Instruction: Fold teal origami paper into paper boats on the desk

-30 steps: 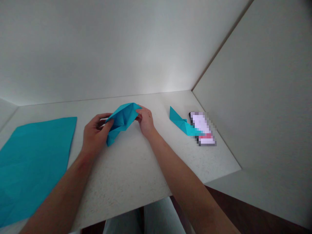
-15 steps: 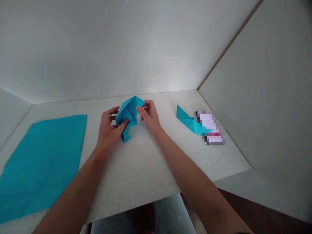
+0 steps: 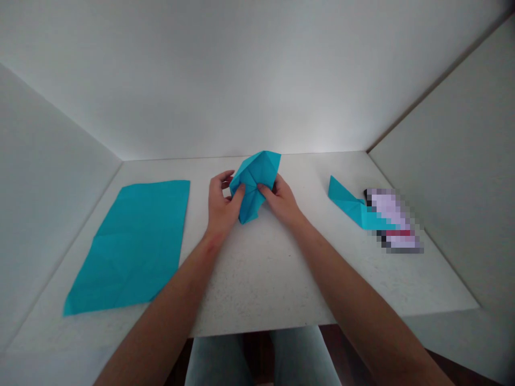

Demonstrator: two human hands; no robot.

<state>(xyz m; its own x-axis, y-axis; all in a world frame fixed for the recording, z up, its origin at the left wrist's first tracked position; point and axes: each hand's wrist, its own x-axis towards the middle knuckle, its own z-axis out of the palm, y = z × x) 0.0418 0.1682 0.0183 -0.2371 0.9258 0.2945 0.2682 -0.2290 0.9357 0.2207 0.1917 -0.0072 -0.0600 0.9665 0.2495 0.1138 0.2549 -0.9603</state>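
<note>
A partly folded sheet of blue origami paper (image 3: 257,171) is raised over the table between both hands, its creased inner face spread and a pointed flap hanging at the bottom. On its left edge, my left hand (image 3: 223,201) grips it with the thumb on the front and the fingers behind. My right hand (image 3: 284,198) pinches the right side, thumb pressed near the centre where creases meet. The right fingers are mostly hidden behind the paper.
At the left lies a large flat sheet of blue paper (image 3: 137,241) on the white table (image 3: 257,284). To the right, a folded blue paper piece (image 3: 350,206) partly overlaps a blurred-out, phone-like object (image 3: 388,206). White walls (image 3: 241,80) bound the back and sides.
My view has swung left, so everything sits further right. My right hand has gone from the paper's upper corner to its right side, thumb now on the inner face; the paper is spread wider.
</note>
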